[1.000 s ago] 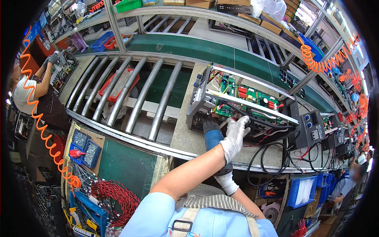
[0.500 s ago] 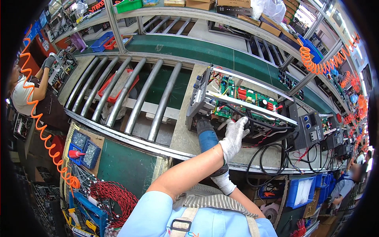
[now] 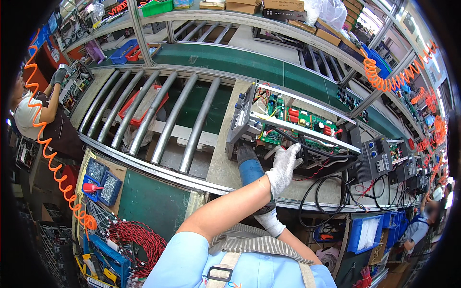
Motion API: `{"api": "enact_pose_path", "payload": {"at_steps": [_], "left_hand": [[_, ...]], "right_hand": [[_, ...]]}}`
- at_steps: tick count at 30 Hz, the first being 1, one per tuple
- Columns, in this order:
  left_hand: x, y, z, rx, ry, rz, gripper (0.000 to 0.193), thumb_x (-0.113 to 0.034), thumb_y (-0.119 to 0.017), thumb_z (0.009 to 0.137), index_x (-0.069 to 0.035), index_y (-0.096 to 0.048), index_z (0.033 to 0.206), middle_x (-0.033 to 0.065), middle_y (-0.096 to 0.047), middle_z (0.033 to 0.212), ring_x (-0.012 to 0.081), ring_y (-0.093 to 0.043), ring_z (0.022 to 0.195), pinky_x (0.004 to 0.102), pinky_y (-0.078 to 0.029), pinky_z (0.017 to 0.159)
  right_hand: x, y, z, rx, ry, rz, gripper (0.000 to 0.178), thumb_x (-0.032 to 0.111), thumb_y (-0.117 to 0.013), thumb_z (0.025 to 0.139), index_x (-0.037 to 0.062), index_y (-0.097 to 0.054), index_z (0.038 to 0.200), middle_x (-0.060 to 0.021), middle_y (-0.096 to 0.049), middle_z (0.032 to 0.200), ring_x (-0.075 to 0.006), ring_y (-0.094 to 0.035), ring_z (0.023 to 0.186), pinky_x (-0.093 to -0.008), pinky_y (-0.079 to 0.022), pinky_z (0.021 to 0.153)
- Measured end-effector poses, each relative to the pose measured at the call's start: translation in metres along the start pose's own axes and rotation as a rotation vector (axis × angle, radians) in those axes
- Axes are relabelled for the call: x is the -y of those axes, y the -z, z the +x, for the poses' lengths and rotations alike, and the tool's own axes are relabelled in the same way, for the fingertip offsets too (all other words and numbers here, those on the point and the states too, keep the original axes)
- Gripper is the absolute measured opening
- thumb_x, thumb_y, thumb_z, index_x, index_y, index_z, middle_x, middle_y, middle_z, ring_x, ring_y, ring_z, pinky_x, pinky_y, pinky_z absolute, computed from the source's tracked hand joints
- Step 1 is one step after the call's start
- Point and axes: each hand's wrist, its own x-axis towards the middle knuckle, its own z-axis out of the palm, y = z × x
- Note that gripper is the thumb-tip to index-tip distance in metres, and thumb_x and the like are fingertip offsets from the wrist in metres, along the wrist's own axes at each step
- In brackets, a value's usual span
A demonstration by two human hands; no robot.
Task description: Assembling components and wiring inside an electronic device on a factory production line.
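An open-topped electronic unit (image 3: 353, 134) with a dark case, metal rails and green circuit boards (image 3: 309, 122) lies on the workbench ahead. My left hand (image 3: 285, 168), in a white glove, reaches across to its near side, fingers apart against it beside a black cable (image 3: 331, 154). Below the left forearm, my gloved right hand (image 3: 270, 222) grips the lower end of a blue-and-black power drill (image 3: 250, 168). The drill's front end meets the unit's near left corner; its tip is hidden there. My left forearm covers part of the drill.
Metal rollers (image 3: 163, 115) run to the left. Blue bins of screws (image 3: 111, 187) and red-black wire bundles (image 3: 137, 242) lie at lower left. More units (image 3: 377, 156) with loose black cables stand on the right. An orange coiled hose (image 3: 384, 79) hangs at upper right. A co-worker (image 3: 36, 115) works at far left.
The drill and my right hand have shifted slightly left and toward me. My left hand has moved a little down, its fingers still against the unit.
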Motion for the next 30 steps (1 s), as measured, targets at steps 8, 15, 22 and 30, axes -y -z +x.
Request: {"api": "enact_pose_path", "payload": {"at_steps": [8, 15, 22, 30], "left_hand": [[-0.002, 0.000, -0.001, 0.002, 0.000, -0.006, 0.038, -0.016, -0.061, 0.092, -0.012, -0.035, 0.120, 0.0061, -0.060, 0.112, 0.0190, -0.061, 0.101, 0.0377, -0.051, 0.084], [-0.003, -0.005, -0.006, 0.009, 0.004, -0.014, 0.034, -0.016, -0.061, 0.092, -0.013, -0.038, 0.118, 0.0049, -0.059, 0.111, 0.0184, -0.060, 0.102, 0.0379, -0.050, 0.084], [-0.006, -0.002, -0.010, -0.021, -0.014, -0.010, 0.032, -0.016, -0.060, 0.092, -0.012, -0.039, 0.115, 0.0040, -0.059, 0.110, 0.0175, -0.060, 0.100, 0.0382, -0.050, 0.085], [-0.007, 0.000, -0.008, 0.044, 0.005, -0.022, 0.037, -0.016, -0.059, 0.093, -0.012, -0.035, 0.121, 0.0064, -0.058, 0.117, 0.0189, -0.059, 0.106, 0.0391, -0.049, 0.088]], "right_hand": [[0.003, -0.008, -0.001, -0.203, -0.025, -0.433, 0.053, 0.044, -0.026, 0.102, 0.0145, -0.032, 0.146, -0.0114, -0.034, 0.151, -0.0300, -0.035, 0.138, -0.0447, -0.028, 0.114], [0.003, -0.004, 0.002, -0.117, -0.075, 0.279, 0.054, 0.043, -0.025, 0.102, 0.0147, -0.030, 0.147, -0.0107, -0.033, 0.153, -0.0301, -0.035, 0.138, -0.0454, -0.027, 0.115], [0.001, -0.019, 0.006, 0.155, -0.070, 0.694, 0.053, 0.044, -0.026, 0.102, 0.0137, -0.032, 0.146, -0.0118, -0.035, 0.151, -0.0298, -0.037, 0.137, -0.0450, -0.029, 0.114], [0.008, -0.033, 0.000, -0.273, -0.019, -0.273, 0.050, 0.039, -0.026, 0.103, 0.0112, -0.034, 0.144, -0.0121, -0.040, 0.148, -0.0283, -0.039, 0.135, -0.0429, -0.031, 0.113]]}}
